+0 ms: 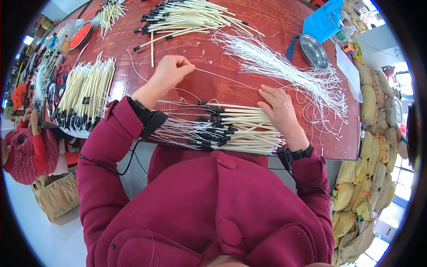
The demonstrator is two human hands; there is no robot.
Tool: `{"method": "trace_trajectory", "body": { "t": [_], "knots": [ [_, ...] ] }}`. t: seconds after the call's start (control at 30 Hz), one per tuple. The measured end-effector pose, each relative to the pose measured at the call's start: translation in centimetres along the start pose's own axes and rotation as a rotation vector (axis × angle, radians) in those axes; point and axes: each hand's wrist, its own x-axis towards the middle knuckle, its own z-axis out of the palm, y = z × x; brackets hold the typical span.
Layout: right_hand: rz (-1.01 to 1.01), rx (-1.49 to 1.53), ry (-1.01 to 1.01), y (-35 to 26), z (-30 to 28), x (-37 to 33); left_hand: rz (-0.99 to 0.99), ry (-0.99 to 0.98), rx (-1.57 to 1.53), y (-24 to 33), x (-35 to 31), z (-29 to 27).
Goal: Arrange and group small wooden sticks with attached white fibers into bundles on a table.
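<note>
My left hand (170, 73) is closed in a pinch on a thin white cord (227, 78), raised over the red table. That cord runs nearly straight across to the fingertips of my right hand (281, 109). Its fingers are stretched out with the thumb apart, and no firm grip on the cord shows. Under and beside my right hand lies a row of cream-coloured sticks (249, 121) with black end pieces (218, 129). White cords (175, 129) trail from those black ends toward my left forearm. A loose bundle of white cords (284, 66) spreads beyond my right hand.
Further cream sticks (187, 15) lie at the far side, and more stand bundled (89, 89) at left. A metal bowl (314, 51) sits near a blue bag (324, 20). A red-filled dish (80, 35) is far left. Another person (33, 151) works there; sacks (378, 133) are stacked right.
</note>
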Motion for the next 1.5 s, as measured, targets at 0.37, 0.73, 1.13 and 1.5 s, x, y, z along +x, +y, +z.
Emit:
{"method": "trace_trajectory", "body": {
  "t": [0.37,0.73,1.13,1.5],
  "knots": [
    [-0.011,-0.087,-0.070,0.2,-1.7,0.0,0.135,0.092,0.278,-2.0,-3.5,1.1],
    [-0.002,-0.008,-0.118,0.6,-2.0,0.6,0.251,0.286,0.621,0.1,3.1,-4.2],
    [0.010,0.052,-0.063,0.8,-1.6,1.1,0.427,0.334,1.011,-2.8,12.7,-4.9],
    [0.009,0.094,-0.006,1.1,-1.0,0.7,0.530,0.349,1.004,-4.1,11.8,-4.8]
  ]
}}
